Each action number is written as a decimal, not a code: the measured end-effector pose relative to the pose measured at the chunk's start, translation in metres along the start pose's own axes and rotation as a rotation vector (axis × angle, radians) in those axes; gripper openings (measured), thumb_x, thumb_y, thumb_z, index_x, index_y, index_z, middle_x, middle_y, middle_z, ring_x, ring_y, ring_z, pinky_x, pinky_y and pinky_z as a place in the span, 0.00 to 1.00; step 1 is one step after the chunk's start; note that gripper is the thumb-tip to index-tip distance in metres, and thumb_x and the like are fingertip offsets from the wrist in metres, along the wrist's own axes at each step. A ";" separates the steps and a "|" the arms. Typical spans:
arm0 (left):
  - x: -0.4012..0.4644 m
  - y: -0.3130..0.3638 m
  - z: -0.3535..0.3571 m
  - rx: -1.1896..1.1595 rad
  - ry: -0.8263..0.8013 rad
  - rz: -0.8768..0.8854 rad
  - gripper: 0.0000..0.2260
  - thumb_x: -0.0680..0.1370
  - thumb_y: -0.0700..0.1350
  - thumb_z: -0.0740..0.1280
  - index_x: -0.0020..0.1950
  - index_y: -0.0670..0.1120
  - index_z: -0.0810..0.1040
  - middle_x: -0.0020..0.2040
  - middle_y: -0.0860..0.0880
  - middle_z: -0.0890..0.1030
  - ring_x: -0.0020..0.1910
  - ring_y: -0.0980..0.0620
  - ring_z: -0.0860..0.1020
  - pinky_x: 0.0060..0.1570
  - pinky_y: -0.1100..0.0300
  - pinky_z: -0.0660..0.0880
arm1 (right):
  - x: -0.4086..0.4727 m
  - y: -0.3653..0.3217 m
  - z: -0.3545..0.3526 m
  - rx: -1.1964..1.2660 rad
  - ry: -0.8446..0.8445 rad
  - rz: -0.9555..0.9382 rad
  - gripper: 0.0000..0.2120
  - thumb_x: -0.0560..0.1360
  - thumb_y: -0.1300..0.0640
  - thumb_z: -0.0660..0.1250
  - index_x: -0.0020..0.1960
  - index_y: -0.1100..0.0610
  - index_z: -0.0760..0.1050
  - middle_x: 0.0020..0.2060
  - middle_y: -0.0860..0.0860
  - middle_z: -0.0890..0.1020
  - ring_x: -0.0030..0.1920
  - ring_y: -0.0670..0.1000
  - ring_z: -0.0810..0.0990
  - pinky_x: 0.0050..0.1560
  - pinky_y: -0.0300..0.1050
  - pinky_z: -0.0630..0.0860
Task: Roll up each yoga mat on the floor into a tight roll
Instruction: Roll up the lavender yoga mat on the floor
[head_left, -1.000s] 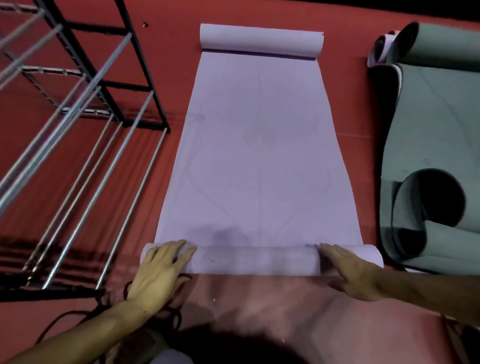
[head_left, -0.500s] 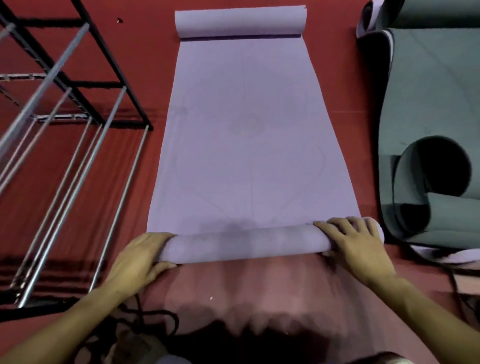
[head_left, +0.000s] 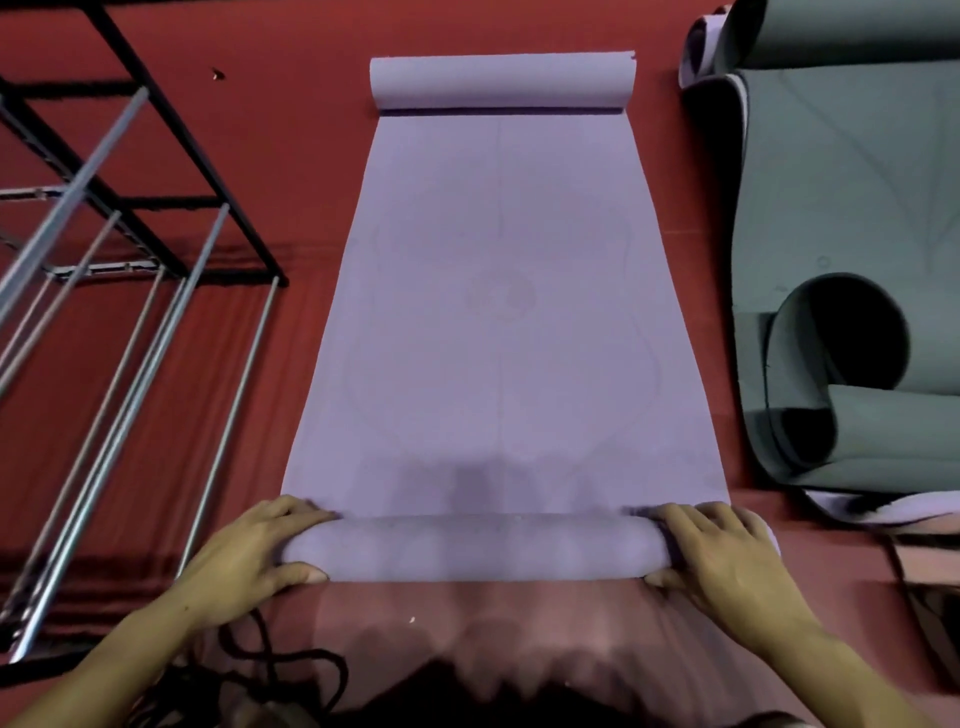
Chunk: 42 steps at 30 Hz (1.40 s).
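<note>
We hold the roll (head_left: 475, 546) at the near end of the purple mat (head_left: 498, 312), one hand on each end so it stays straight. Our left hand (head_left: 249, 553) and right hand (head_left: 724, 556) both curl round it, thumbs under, fingers on top, to keep it tight. The flat part lies past our hands. A green mat (head_left: 852, 218) waits beyond our right hand.

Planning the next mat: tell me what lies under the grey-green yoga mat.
A pale lilac edge sticks out beneath the grey-green yoga mat, near side and far corner. Whether it is another mat, the covering hides.
</note>
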<state>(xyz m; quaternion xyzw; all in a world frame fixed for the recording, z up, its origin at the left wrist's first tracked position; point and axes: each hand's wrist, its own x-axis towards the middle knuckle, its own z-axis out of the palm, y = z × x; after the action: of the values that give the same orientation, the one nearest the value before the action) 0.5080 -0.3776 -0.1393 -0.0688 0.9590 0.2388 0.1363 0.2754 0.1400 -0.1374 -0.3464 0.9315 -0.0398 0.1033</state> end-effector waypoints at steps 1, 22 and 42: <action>0.003 0.000 -0.002 -0.004 -0.008 -0.010 0.32 0.70 0.74 0.70 0.73 0.70 0.71 0.66 0.70 0.74 0.66 0.65 0.73 0.63 0.59 0.74 | 0.001 0.003 -0.001 0.016 -0.032 -0.002 0.32 0.72 0.24 0.59 0.71 0.38 0.72 0.59 0.34 0.80 0.58 0.49 0.77 0.62 0.53 0.70; 0.016 0.026 0.008 0.200 0.335 -0.046 0.18 0.81 0.60 0.59 0.64 0.58 0.83 0.60 0.62 0.81 0.57 0.52 0.80 0.50 0.54 0.75 | 0.028 0.008 -0.019 -0.021 0.025 0.030 0.38 0.75 0.24 0.59 0.74 0.48 0.73 0.59 0.48 0.77 0.57 0.54 0.73 0.60 0.58 0.76; 0.039 0.019 0.005 0.221 0.173 0.023 0.33 0.72 0.72 0.66 0.72 0.56 0.74 0.65 0.60 0.79 0.65 0.53 0.77 0.68 0.52 0.71 | 0.043 0.002 -0.025 -0.052 0.055 0.000 0.34 0.74 0.32 0.61 0.73 0.50 0.75 0.60 0.50 0.78 0.60 0.56 0.73 0.61 0.55 0.74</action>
<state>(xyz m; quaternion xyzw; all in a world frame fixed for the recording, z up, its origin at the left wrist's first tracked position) 0.4682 -0.3608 -0.1463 -0.0626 0.9883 0.1266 0.0571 0.2367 0.1129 -0.1202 -0.3477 0.9348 -0.0248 0.0687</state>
